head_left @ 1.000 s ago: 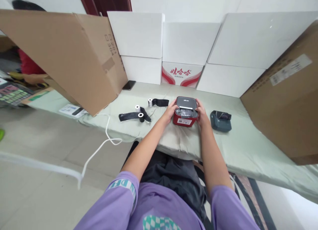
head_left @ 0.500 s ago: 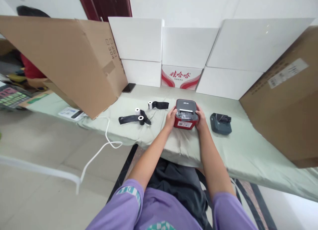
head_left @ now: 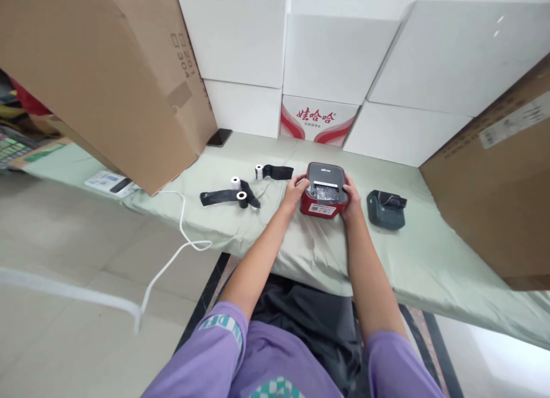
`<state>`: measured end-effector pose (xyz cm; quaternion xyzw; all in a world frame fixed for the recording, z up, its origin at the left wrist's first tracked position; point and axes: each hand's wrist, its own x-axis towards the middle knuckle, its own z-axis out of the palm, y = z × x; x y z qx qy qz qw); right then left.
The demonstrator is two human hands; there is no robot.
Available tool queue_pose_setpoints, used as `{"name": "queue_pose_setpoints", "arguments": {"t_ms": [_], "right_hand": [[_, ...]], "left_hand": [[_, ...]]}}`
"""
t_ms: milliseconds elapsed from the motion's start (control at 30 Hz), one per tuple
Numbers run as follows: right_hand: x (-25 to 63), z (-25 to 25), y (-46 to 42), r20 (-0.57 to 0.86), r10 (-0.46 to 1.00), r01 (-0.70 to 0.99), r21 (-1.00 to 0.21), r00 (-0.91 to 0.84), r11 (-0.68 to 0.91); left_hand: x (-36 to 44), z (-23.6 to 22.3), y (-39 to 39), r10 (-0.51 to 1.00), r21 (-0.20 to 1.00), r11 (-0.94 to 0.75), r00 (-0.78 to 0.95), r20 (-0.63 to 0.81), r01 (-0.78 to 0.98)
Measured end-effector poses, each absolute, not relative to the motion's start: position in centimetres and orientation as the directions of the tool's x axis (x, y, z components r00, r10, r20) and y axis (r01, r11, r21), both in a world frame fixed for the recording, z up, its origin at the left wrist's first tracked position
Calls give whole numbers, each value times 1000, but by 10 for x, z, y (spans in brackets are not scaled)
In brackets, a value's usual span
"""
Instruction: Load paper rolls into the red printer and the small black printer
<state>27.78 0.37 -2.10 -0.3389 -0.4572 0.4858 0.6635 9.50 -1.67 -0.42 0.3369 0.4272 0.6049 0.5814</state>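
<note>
A small red printer with a dark grey top [head_left: 324,189] stands on the green-covered table [head_left: 412,260] in front of me. My left hand [head_left: 294,190] grips its left side and my right hand [head_left: 351,195] grips its right side, fingers curled on the casing. Just to the right lies a second, dark green printer [head_left: 385,209]. Left of the red one lie three small white paper rolls [head_left: 238,190] with black strips [head_left: 217,198].
Large brown cartons stand at the left [head_left: 103,83] and right [head_left: 498,174]. White foam boxes [head_left: 330,60] line the back wall. A phone [head_left: 219,137] lies near the left carton. A white cable [head_left: 180,237] hangs off the table's front edge.
Both hands stay on the red printer's sides. The camera view has dropped and shifted slightly, so the boxes sit higher in view.
</note>
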Motion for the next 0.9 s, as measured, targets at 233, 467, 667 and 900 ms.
{"name": "queue_pose_setpoints", "arguments": {"t_ms": [233, 467, 667, 900], "right_hand": [[277, -22, 12, 274, 954, -289, -910, 119, 298], [283, -20, 10, 234, 940, -106, -958, 247, 267], [288, -13, -1, 218, 901, 90, -976, 375, 199], [283, -11, -1, 218, 899, 25, -974, 379, 226]], "left_hand": [[97, 0, -12, 982, 961, -85, -184, 37, -264], [96, -11, -25, 980, 957, -162, -151, 128, -241], [90, -25, -38, 964, 931, -244, 35, 263, -272], [89, -17, -48, 958, 946, -248, 94, 272, -210]]}}
